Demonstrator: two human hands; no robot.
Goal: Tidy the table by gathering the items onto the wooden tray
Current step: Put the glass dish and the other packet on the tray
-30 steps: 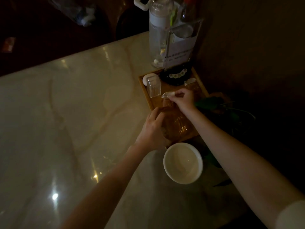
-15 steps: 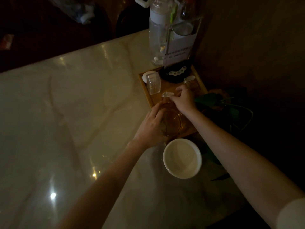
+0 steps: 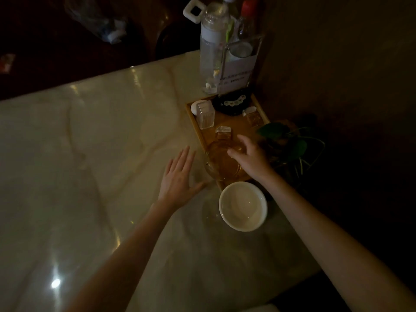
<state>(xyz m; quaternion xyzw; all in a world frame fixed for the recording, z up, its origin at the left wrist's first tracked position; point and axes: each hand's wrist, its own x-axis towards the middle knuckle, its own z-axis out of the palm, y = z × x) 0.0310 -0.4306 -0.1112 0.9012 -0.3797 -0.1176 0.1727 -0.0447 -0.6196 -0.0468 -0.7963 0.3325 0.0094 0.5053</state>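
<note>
A wooden tray lies at the table's right side. On it stand a clear square container, a small white round item, a black dish with pale beads, a small capped jar and a round clear glass jug with a lid. My right hand rests over the jug's right side with fingers spread. My left hand lies flat and open on the table, just left of the jug. A white bowl sits on the table below the tray.
The pale marble table spreads left. Behind the tray stand a tall water bottle, a red-capped bottle and a sign holder. A green plant sits right of the tray, by the dark wall.
My left hand has let go of the glass jug and moved left, flat onto the table. My right hand came off the jug's lid and down to its side.
</note>
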